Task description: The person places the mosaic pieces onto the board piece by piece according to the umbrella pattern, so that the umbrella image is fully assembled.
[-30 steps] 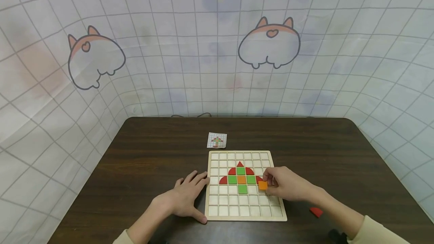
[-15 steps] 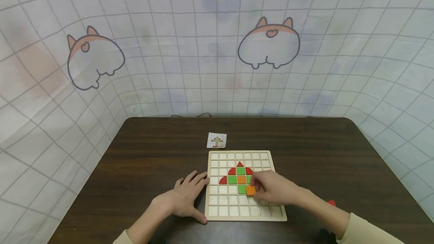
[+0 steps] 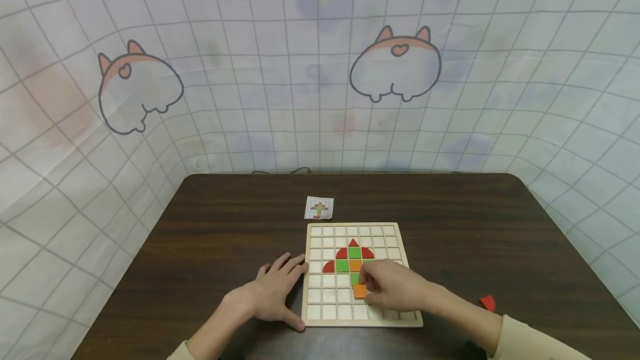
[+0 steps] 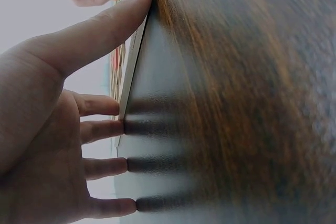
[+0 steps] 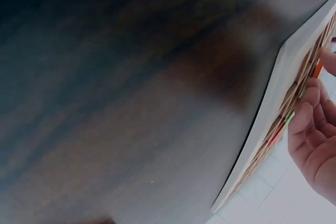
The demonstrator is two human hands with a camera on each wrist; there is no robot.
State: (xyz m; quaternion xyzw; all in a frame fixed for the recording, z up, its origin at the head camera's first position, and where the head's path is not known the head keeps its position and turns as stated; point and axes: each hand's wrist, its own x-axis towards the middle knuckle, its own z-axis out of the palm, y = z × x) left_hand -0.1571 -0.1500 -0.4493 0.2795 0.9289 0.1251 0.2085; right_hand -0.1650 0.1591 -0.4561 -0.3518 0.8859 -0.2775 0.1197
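My right hand (image 3: pixel 395 285) pinches an orange square tile (image 3: pixel 359 291) between thumb and fingers, close over the wooden grid board (image 3: pixel 322 312). The tile sits just below a green square (image 3: pixel 354 279) in the board's middle column. Above that lie an orange square (image 3: pixel 355 265), more green squares, red quarter-rounds (image 3: pixel 328 266) and a red triangle (image 3: pixel 353 243) at the top; my right hand covers the pattern's right side. My left hand (image 3: pixel 270 293) rests spread at the board's left edge, thumb at the near corner. In the left wrist view, its thumb (image 4: pixel 100 30) touches the board's rim.
A small picture card (image 3: pixel 319 208) with a similar coloured pattern lies behind the board. On the dark wood table (image 3: pixel 240 204), a loose red piece (image 3: pixel 488 303) lies right of the board, near my right forearm. A grid-patterned curtain (image 3: pixel 270 71) surrounds the table.
My right hand has carried the orange tile left and toward me, from the pattern's right side to below the lower green square. The left hand has stayed put.
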